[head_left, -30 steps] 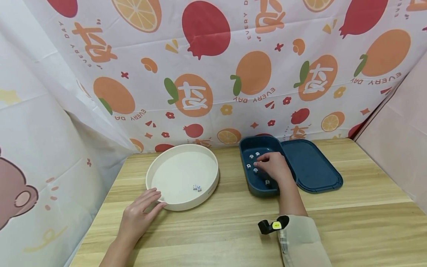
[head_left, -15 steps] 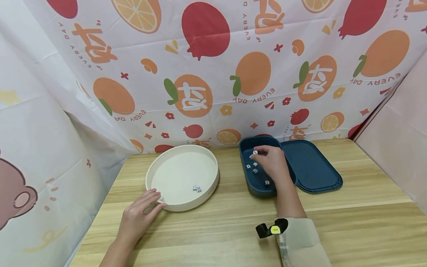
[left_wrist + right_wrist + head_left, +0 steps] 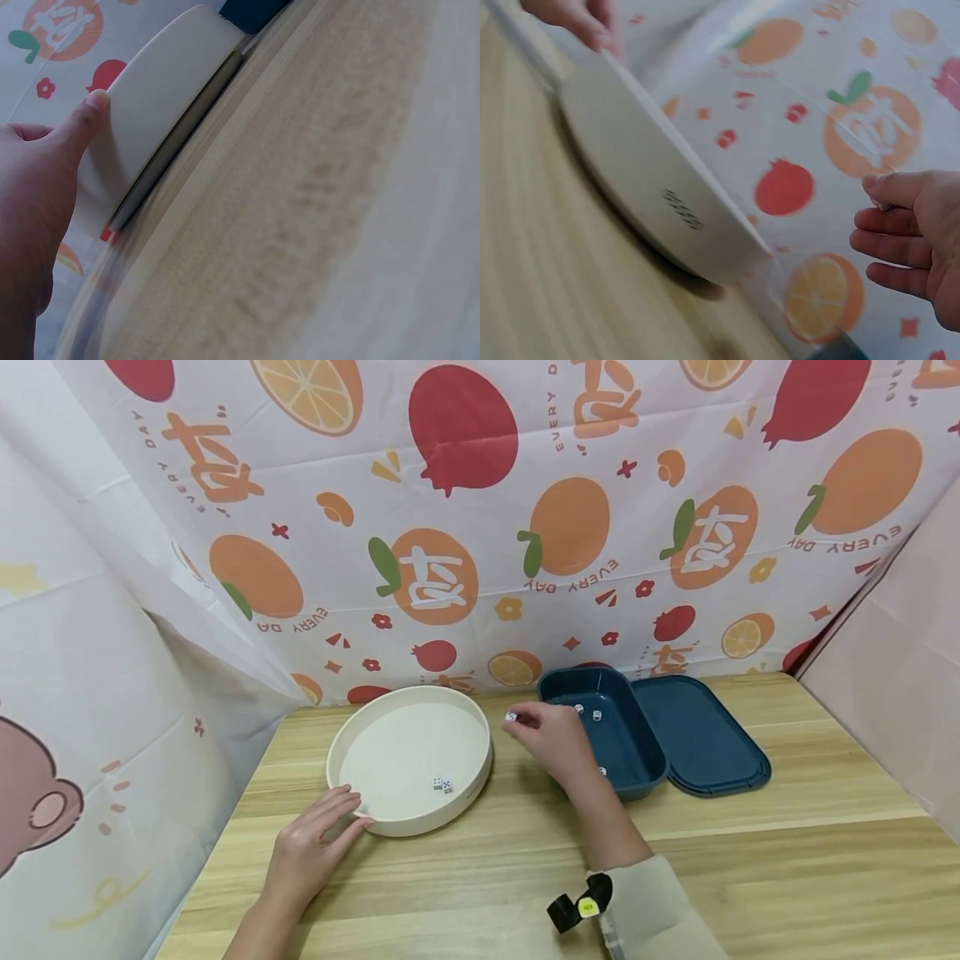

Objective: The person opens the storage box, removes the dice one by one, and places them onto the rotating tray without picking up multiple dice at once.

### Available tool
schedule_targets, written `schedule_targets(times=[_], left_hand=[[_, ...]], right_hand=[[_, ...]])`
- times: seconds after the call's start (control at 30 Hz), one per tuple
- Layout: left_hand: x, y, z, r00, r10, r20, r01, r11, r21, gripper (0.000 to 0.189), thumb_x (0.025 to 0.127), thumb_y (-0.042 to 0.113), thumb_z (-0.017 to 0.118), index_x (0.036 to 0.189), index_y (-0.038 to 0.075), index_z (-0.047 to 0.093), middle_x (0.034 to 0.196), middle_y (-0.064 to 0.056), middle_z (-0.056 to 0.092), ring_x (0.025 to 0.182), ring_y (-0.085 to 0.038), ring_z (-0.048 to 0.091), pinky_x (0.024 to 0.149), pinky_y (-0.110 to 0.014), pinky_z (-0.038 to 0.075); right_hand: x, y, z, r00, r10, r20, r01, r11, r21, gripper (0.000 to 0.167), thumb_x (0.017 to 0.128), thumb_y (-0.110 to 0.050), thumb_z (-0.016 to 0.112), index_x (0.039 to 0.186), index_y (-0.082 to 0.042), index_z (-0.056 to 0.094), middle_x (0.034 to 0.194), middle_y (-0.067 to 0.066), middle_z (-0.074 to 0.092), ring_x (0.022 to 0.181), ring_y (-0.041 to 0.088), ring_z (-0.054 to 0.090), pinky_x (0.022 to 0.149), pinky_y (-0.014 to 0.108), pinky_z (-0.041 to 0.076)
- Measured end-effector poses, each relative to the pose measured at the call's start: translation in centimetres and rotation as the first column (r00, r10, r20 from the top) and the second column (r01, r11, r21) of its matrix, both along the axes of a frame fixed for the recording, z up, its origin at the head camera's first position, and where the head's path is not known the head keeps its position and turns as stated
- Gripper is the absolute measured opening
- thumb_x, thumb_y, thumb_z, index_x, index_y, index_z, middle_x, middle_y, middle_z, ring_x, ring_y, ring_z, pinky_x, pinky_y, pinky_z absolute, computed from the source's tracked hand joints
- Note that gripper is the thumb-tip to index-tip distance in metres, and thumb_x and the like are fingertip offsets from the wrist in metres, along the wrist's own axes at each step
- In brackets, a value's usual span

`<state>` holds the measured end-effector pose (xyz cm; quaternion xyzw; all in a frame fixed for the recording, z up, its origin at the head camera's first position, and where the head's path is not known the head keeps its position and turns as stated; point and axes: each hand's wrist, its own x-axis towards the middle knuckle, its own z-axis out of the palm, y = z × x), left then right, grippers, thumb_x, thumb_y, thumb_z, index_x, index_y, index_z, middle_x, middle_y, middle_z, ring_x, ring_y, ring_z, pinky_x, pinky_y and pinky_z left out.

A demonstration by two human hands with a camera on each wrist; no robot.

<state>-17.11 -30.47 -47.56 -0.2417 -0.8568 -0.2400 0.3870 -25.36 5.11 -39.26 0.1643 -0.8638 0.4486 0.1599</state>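
My right hand (image 3: 551, 739) pinches a white die (image 3: 511, 717) between thumb and fingertips, in the gap between the round cream tray (image 3: 411, 828) and the dark blue box (image 3: 648, 752). In the right wrist view, the pinched die (image 3: 881, 205) is mostly hidden by the thumb. My left hand (image 3: 311, 843) rests at the tray's near-left rim, fingers relaxed; in the left wrist view its thumb (image 3: 96, 101) lies on the rim. Two dice (image 3: 442, 785) sit side by side in the tray. Several dice, among them one die (image 3: 597, 716), lie in the box, partly hidden by my right hand.
A flat dark blue lid (image 3: 701, 735) lies against the box's right side on the wooden table (image 3: 480, 893). A fruit-print cloth (image 3: 480, 568) hangs behind the table's back edge. Pale cloths hang at both sides.
My right hand picked up a die inside the box, lifted it out and moved left toward the tray. My left hand and the tray have stayed in place.
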Motion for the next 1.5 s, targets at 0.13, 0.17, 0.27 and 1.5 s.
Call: schedule_targets(times=[0.13, 0.17, 0.27, 1.5], left_hand=[[-0.1, 0.1, 0.2, 0.999, -0.014, -0.031, 0.015, 1.000, 0.009, 0.040, 0.084, 0.043, 0.075, 0.095, 0.005, 0.077, 0.101, -0.012, 0.076, 0.113, -0.010, 0.066, 0.107, -0.009, 0.039], [-0.1, 0.1, 0.2, 0.999, -0.017, -0.039, 0.018, 1.000, 0.012, 0.041, 0.085, 0.045, 0.074, 0.095, 0.005, 0.077, 0.101, -0.011, 0.076, 0.112, -0.010, 0.066, 0.107, -0.009, 0.040], [-0.1, 0.1, 0.3, 0.999, -0.020, -0.047, 0.021, 1.000, 0.013, 0.042, 0.085, 0.046, 0.073, 0.095, 0.005, 0.077, 0.101, -0.011, 0.076, 0.111, -0.011, 0.066, 0.107, -0.009, 0.040], [-0.3, 0.1, 0.1, 0.998, -0.022, -0.056, 0.023, 1.000, 0.020, 0.046, 0.087, 0.049, 0.069, 0.095, 0.005, 0.078, 0.100, -0.011, 0.076, 0.108, -0.018, 0.069, 0.108, -0.012, 0.041]], right_hand=[[0.7, -2.1, -0.3, 0.997, 0.073, 0.031, -0.075, 0.996, 0.050, 0.023, 0.089, -0.026, 0.074, 0.106, -0.011, 0.077, 0.094, 0.000, 0.077, 0.087, 0.012, 0.070, 0.076, 0.026, 0.062], [0.9, -2.6, -0.4, 0.995, 0.092, 0.032, -0.094, 0.993, 0.068, 0.024, 0.089, -0.026, 0.075, 0.107, -0.010, 0.076, 0.096, 0.000, 0.077, 0.089, 0.012, 0.071, 0.077, 0.026, 0.062], [1.5, -4.1, -0.8, 0.989, 0.147, 0.020, -0.149, 0.978, 0.145, 0.027, 0.088, -0.027, 0.075, 0.110, -0.010, 0.076, 0.099, 0.002, 0.077, 0.090, 0.013, 0.071, 0.078, 0.023, 0.061], [2.7, -7.8, -3.7, 0.954, 0.283, 0.097, -0.299, 0.901, 0.314, 0.023, 0.091, -0.027, 0.073, 0.111, -0.016, 0.076, 0.103, -0.006, 0.076, 0.100, 0.006, 0.069, 0.088, 0.020, 0.058]])
